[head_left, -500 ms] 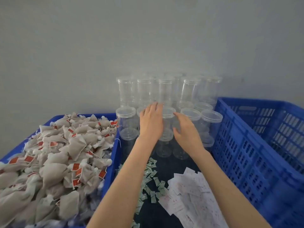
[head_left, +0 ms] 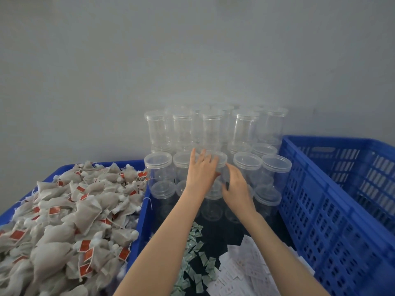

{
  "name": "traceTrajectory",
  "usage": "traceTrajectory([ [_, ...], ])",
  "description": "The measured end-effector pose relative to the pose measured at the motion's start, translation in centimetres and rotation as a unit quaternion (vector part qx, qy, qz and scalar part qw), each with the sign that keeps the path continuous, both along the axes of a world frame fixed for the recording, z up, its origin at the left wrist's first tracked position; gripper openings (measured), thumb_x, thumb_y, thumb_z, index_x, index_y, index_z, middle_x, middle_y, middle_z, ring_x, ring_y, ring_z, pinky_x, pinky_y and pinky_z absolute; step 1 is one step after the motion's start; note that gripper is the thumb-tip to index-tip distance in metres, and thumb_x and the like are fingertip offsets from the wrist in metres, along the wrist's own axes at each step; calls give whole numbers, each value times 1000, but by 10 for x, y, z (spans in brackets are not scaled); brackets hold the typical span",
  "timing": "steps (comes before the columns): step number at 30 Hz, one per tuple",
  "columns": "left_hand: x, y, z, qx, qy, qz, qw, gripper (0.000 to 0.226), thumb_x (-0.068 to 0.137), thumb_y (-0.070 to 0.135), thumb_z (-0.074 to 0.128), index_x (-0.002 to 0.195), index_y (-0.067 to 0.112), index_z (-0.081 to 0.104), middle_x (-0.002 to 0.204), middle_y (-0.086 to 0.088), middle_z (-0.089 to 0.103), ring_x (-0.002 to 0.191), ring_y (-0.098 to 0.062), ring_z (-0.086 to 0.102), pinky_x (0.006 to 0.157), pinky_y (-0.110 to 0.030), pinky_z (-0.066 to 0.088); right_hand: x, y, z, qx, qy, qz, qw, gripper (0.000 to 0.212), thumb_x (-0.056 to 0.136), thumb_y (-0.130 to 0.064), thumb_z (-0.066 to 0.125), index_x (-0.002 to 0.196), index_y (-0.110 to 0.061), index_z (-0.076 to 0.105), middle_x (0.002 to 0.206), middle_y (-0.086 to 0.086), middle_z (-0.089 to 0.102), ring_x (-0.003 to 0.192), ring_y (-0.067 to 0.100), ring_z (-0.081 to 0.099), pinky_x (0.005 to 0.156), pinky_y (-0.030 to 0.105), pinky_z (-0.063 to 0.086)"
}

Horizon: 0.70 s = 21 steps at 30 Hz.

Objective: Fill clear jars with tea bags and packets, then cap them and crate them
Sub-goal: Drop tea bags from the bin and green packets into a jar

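Both hands reach a capped clear plastic jar (head_left: 220, 167) at 12 o'clock in the stacked jars. The left hand (head_left: 202, 170) lies across its lid, fingers straight; the right hand (head_left: 236, 189) curls around its side. Tea bags (head_left: 70, 210) fill the blue crate (head_left: 142, 212) at 9 o'clock.

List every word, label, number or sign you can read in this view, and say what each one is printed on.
No text here can be read.
Red tags on the beige tea bags in the left blue bin: print too small.
White paper slips with reddish print on the dark table: blurred.
Small green-and-white packets: pattern only, illegible.
Clear plastic jars and the blue slotted crate: no label visible.
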<state>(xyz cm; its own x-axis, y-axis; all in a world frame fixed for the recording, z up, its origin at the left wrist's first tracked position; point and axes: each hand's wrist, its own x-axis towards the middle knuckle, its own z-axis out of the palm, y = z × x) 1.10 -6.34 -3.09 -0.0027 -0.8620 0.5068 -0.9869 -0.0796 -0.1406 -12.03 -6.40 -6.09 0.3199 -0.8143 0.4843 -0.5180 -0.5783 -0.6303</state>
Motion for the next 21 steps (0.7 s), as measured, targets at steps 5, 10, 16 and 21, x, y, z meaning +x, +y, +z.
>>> traceTrajectory([
  [5,-1,17,-4,-76,-13,-32,996,48,84,37,69,127,16,59,130,-6,62,133,-27,46,117,-53,11,4,-6,-7,16,-45,-6,999,75,92,-8,67,155,-7,25,157,10,34,144,20,34,109,16,25],
  [10,-10,45,6,-206,-37,-58,976,48,70,39,81,111,17,71,111,-4,72,112,-23,64,106,-55,35,8,-4,-10,55,-118,-1,992,105,79,-33,82,158,-15,16,163,3,24,148,17,25,109,22,25],
  [16,-17,92,21,-279,-36,-79,956,40,68,38,84,100,15,75,97,-4,75,98,-19,70,105,-60,31,5,16,-4,26,-159,47,986,113,65,-55,83,154,-19,24,156,-7,37,143,11,35,111,24,34],
  [21,-8,124,36,-112,128,-171,971,65,75,42,76,134,26,55,141,-3,51,132,-22,44,115,-50,25,-10,45,-13,74,-176,147,971,78,59,-47,88,125,-42,47,119,-20,64,112,7,63,91,29,54],
])
